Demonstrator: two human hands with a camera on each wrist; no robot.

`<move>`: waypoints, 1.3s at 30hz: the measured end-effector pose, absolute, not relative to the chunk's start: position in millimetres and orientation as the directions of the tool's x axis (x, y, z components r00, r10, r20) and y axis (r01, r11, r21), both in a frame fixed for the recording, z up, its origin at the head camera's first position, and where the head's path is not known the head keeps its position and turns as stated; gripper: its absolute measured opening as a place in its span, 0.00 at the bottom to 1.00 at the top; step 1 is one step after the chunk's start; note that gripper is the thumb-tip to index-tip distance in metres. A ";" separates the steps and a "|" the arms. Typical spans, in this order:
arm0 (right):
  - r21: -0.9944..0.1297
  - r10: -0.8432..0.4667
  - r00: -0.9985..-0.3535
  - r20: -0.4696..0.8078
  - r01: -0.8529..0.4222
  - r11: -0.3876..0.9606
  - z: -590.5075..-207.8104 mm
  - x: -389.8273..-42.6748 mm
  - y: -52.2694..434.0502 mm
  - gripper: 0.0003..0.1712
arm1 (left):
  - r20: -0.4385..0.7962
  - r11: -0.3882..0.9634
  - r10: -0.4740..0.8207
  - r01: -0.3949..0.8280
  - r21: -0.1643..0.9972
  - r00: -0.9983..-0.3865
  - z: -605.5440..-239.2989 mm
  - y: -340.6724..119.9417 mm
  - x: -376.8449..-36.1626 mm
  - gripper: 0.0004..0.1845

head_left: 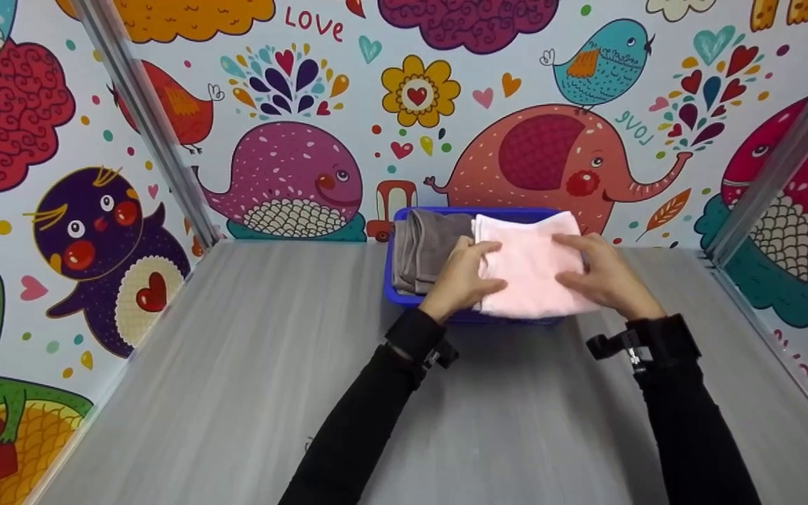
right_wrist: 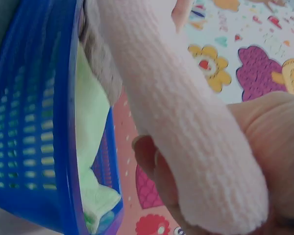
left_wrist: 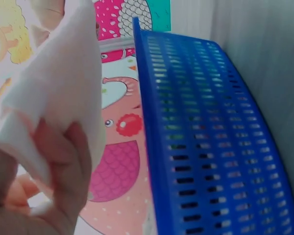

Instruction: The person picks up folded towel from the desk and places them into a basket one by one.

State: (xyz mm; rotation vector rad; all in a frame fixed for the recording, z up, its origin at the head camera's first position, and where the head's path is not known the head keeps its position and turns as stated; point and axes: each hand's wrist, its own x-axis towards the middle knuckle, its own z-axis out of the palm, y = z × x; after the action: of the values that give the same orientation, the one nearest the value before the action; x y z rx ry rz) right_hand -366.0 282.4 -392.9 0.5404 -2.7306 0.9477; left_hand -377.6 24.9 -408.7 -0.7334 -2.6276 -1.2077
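Observation:
A folded pale pink towel [head_left: 530, 266] is held up over the right part of a blue plastic basket [head_left: 391, 280]. My left hand [head_left: 459, 280] grips the towel's left edge, and my right hand [head_left: 604, 277] grips its right edge. Seen from the right wrist, the towel [right_wrist: 181, 112] is a thick, fuzzy fold with fingers beneath and thumb side above. Folded grey-brown towels [head_left: 432, 245] stand in the basket's left part. A light green cloth [right_wrist: 90, 132] lies inside the basket in the right wrist view; in the head view the pink towel hides it.
The basket stands at the back of a grey wood-grain table [head_left: 236, 365], close to the back wall [head_left: 418, 154] printed with cartoon animals. Metal corner posts [head_left: 158, 133] rise at both sides. Slotted basket sides [left_wrist: 210, 147] show in the left wrist view.

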 end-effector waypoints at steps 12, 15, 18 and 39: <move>-0.544 -0.249 -0.941 0.230 -0.337 0.768 -402.5 -399.7 288.5 0.44 | 0.220 0.620 0.346 0.398 0.676 -0.912 -415.6 42.4 -402.2 0.41; -0.563 -0.257 -0.951 0.172 -0.309 0.767 -406.1 -405.6 290.8 0.49 | 0.215 0.637 0.340 0.392 0.663 -0.916 -421.3 46.4 -405.8 0.41; -0.581 -0.259 -0.956 0.138 -0.290 0.761 -411.0 -410.4 291.6 0.52 | 0.232 0.640 0.332 0.400 0.656 -0.914 -427.7 49.2 -408.8 0.41; -0.244 -0.184 -0.982 0.050 -0.190 0.951 -427.2 -418.8 271.3 0.53 | 0.104 0.783 0.205 0.227 0.579 -0.973 -445.5 62.1 -411.6 0.42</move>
State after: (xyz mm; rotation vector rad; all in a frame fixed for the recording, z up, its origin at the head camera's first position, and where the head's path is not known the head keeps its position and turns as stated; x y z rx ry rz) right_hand -418.8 271.3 -427.2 0.2949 -3.0762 0.3896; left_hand -411.6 62.1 -445.5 -0.3555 -2.9324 -0.9599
